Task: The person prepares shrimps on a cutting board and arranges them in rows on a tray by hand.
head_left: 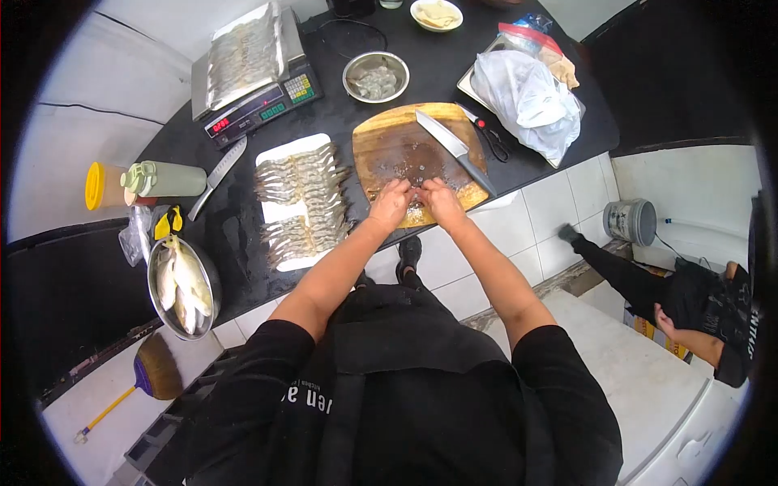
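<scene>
Both my hands meet over the lower part of a round-edged wooden cutting board (381, 142). The fingers of my left hand (392, 202) and my right hand (440, 201) are bent together around something small that I cannot make out. A large knife (442, 134) with a grey handle lies on the board's right side. Left of the board, rows of shrimp (304, 190) lie on a white tray (296, 147). Beyond the board is a metal bowl (376, 77) with peeled-looking pieces in it.
A scale (267, 105) holds a tray of shrimp at the back left. Another knife (219, 176), bottles (166, 179) and a bowl of fish (185, 287) are at left. Scissors (490, 138) and a white plastic bag (527, 97) lie at right. Another person (689, 300) is far right.
</scene>
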Available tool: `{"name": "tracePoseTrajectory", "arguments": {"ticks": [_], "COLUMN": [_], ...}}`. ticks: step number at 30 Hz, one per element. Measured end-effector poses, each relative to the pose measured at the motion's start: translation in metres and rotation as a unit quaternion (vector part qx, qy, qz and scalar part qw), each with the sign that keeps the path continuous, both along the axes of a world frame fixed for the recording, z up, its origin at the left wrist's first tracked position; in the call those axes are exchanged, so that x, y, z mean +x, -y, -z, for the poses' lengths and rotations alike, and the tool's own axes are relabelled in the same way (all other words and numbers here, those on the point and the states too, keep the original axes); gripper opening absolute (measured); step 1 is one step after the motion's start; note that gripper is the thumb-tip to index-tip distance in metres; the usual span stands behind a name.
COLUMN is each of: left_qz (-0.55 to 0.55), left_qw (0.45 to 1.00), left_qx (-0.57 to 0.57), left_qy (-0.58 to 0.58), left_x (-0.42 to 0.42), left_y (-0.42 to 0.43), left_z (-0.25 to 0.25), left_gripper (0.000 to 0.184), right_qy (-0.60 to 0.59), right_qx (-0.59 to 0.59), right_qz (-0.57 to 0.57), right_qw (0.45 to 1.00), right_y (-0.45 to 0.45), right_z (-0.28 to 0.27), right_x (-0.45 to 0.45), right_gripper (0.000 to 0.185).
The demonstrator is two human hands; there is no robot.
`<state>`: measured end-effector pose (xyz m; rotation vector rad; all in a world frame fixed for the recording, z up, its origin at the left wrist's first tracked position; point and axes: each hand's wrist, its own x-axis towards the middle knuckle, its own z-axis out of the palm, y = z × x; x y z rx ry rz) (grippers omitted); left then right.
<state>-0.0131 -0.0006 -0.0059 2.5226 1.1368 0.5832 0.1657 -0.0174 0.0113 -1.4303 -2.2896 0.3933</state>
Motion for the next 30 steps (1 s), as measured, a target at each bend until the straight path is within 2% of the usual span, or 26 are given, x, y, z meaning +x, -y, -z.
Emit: {"name": "tracePoseTrajectory", "arguments": {"ticks": [3, 7, 13, 20, 22, 23, 25, 28, 30], "left_qz": [-0.026, -0.001, -0.011, -0.015, -0.024, -0.032, -0.041, -0.016, -0.015], "left_qw": [0.999, 1.0, 0.999, 0.998, 0.998, 0.999, 0.999, 0.999, 0.998], "left_qx": [-0.022, -0.017, -0.038, -0.044, -0.053, -0.038, -0.025, -0.042, -0.054], "left_qy": [-0.007, -0.025, -0.03, -0.031, -0.04, -0.01, 0.019, 0.024, -0.018], "left_x": [0.004, 0.002, 0.004, 0.003, 0.004, 0.005, 0.007, 0.014, 0.019], "left_y": [0.0, 0.001, 0.002, 0.001, 0.001, 0.002, 0.005, 0.001, -0.002], "left_z": [0.005, -0.006, -0.012, -0.016, -0.017, -0.017, -0.021, -0.019, -0.014], "left_gripper": [0.016, 0.016, 0.014, 0.014, 0.015, 0.014, 0.014, 0.012, 0.012], "right_qy": [0.005, 0.043, 0.077, 0.072, -0.004, -0.003, -0.03, -0.001, 0.019], "right_qx": [-0.006, -0.054, -0.064, -0.053, -0.036, -0.033, -0.092, -0.09, -0.08], "right_qz": [-0.003, 0.011, -0.006, -0.018, 0.002, -0.001, 0.058, 0.028, 0.026], "right_qw": [1.0, 0.998, 0.995, 0.996, 0.999, 0.999, 0.994, 0.996, 0.996], "right_y": [-0.003, -0.003, -0.003, -0.007, -0.005, -0.005, 0.002, 0.002, -0.002], "right_z": [-0.001, 0.0, -0.001, -0.01, -0.012, -0.013, -0.015, -0.009, -0.003], "right_x": [-0.002, -0.006, -0.007, -0.003, 0.001, 0.004, 0.008, 0.012, 0.012], "right_gripper": [0.009, 0.009, 0.01, 0.011, 0.019, 0.019, 0.026, 0.024, 0.021]}}
